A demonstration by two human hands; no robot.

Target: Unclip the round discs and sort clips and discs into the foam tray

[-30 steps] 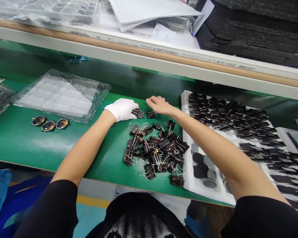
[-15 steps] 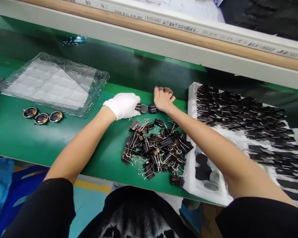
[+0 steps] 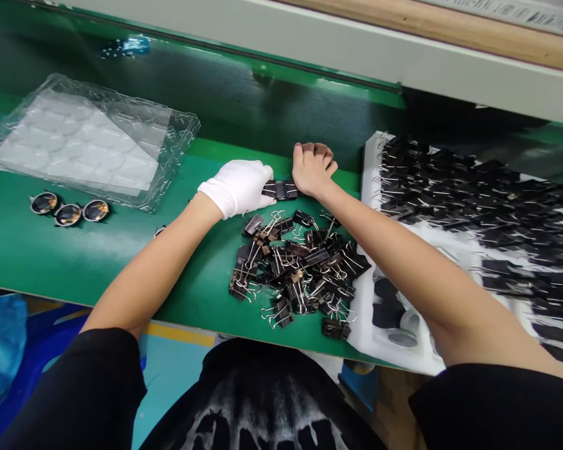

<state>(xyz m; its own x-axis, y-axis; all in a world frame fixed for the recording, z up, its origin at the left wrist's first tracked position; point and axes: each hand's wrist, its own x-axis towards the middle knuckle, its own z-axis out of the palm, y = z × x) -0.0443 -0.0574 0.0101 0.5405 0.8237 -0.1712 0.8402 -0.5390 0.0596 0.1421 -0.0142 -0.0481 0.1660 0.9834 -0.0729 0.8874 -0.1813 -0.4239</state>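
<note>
My left hand (image 3: 244,186), in a white glove, is closed on the left end of a small black clipped piece (image 3: 280,190) above the green table. At the right end of that piece is my bare right hand (image 3: 313,169), its wrist side against a black clip and its fingers bent but apart. Whether its thumb grips anything is hidden. Just below both hands lies a loose pile of black binder clips (image 3: 300,269) with silver wire handles.
A clear plastic tray (image 3: 169,156) with white sheets lies at the left, above three round metal-rimmed pieces (image 3: 68,215). At the right, a white foam tray (image 3: 368,312) holds rows of black clips and round discs (image 3: 402,337). A raised ledge (image 3: 309,37) runs behind.
The view has shifted, so the ledge sits higher. The round grey disc seen between the clips now shows as a dark, narrow shape. Both hands remain close together.
</note>
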